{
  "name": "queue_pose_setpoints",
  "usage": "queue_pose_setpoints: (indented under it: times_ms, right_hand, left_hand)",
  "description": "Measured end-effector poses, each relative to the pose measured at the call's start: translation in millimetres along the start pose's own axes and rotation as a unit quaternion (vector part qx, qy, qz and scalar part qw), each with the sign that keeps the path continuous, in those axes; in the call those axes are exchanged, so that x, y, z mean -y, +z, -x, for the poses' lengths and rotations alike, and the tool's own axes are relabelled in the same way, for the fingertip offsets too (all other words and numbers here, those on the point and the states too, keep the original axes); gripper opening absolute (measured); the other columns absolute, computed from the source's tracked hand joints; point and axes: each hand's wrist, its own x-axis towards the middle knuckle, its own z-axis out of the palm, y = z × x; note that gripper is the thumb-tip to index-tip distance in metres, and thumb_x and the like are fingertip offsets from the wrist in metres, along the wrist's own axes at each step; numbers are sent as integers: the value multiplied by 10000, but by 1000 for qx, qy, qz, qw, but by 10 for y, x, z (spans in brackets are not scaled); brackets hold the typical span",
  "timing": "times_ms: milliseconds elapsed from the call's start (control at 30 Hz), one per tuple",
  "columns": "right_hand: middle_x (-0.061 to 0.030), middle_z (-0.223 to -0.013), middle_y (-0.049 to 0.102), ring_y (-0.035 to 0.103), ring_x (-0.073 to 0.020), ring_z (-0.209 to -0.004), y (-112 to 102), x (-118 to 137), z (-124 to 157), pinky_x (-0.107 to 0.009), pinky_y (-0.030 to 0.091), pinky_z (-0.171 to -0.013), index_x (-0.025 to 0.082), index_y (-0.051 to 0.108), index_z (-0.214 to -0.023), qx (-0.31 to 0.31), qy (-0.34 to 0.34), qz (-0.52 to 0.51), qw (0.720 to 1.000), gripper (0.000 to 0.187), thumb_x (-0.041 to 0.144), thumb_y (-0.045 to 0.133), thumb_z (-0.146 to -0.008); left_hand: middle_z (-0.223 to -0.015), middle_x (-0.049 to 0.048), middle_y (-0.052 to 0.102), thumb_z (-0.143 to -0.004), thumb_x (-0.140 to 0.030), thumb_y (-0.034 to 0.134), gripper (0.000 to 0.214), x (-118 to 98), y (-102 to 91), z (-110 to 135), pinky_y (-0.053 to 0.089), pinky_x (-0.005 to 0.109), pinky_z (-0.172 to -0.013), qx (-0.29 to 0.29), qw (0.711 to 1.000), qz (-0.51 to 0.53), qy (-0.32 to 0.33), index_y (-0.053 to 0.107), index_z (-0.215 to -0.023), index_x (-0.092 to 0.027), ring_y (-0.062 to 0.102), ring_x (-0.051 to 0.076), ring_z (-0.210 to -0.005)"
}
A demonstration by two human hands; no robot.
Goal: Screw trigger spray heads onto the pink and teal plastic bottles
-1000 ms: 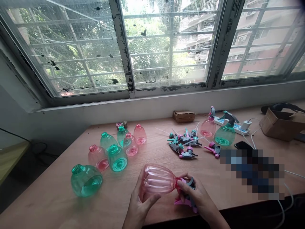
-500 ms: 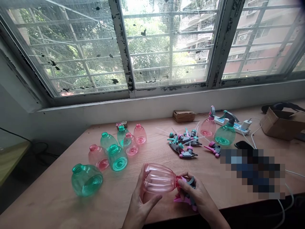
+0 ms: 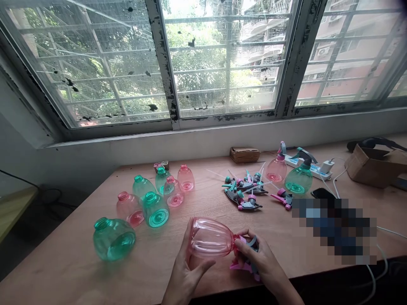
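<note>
A clear pink bottle (image 3: 211,238) lies sideways in front of me, its neck to the right. My left hand (image 3: 184,262) cups its base, fingers behind it and thumb along the underside. At the neck, my right hand (image 3: 254,254) grips a pink and grey trigger spray head (image 3: 241,264); the fingers partly cover the joint, so I cannot tell how tightly it sits. Beyond the hands lies a pile of loose spray heads (image 3: 246,188), grey with pink or teal parts, and one more spray head (image 3: 282,198) is to their right.
Several open green and pink bottles stand at the left, the nearest being a green bottle (image 3: 114,239). A pink bottle (image 3: 276,169) and a green bottle (image 3: 299,178) with spray heads fitted stand by a power strip (image 3: 313,169). Cardboard boxes (image 3: 375,167) and a phone (image 3: 322,193) lie rightward.
The view has shifted very slightly. Both hands keep their hold on the pink bottle and spray head, with hardly any visible movement.
</note>
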Motion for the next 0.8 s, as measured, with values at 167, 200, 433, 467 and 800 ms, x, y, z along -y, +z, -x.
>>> queue_pose_setpoints:
  times_ms: [167, 200, 433, 467, 800]
  right_hand:
    - [38, -591, 633, 591, -123, -487, 9, -20, 11, -317, 564, -574, 178, 619, -845, 21, -1, 17, 1000, 405, 521, 817, -758]
    - [40, -595, 634, 593, -123, -491, 5, -22, 12, -315, 563, -576, 179, 621, -853, 21, 1, 14, 1000, 403, 518, 817, -759]
    - [40, -588, 638, 582, -117, -494, -23, -3, 13, -311, 558, -572, 170, 630, -911, 8, 24, -28, 999, 416, 510, 820, -763]
    - [39, -590, 637, 581, -117, -496, -20, -2, 16, -315, 563, -577, 169, 633, -907, 9, 22, -25, 999, 415, 510, 820, -763]
    - [42, -591, 634, 570, -97, -491, 1, 19, 28, -280, 547, -581, 165, 656, -900, 7, 11, -13, 1000, 400, 506, 818, -767]
  left_hand:
    - [-1532, 142, 516, -623, -534, 875, 1114, -7, -32, -37, 358, 470, -1194, -2, 999, 29, -24, 345, -1551, -221, 462, 373, -1418]
    - [-1511, 153, 540, -631, -532, 869, 1090, -15, -32, -37, 386, 477, -1175, -1, 999, 29, -31, 367, -1541, -204, 494, 382, -1391]
    - [-1567, 63, 484, -675, -407, 869, 1018, -55, 6, 40, 298, 423, -1227, 10, 1000, 1, 0, 348, -1545, -318, 424, 317, -1452]
    - [-1573, 69, 475, -665, -407, 878, 1049, -51, 4, 37, 309, 419, -1223, 12, 1000, 3, 1, 329, -1554, -312, 424, 319, -1451]
    - [-1501, 89, 561, -635, -426, 894, 1021, -14, -10, -9, 332, 457, -1209, 1, 1000, 15, -17, 403, -1521, -296, 479, 344, -1410]
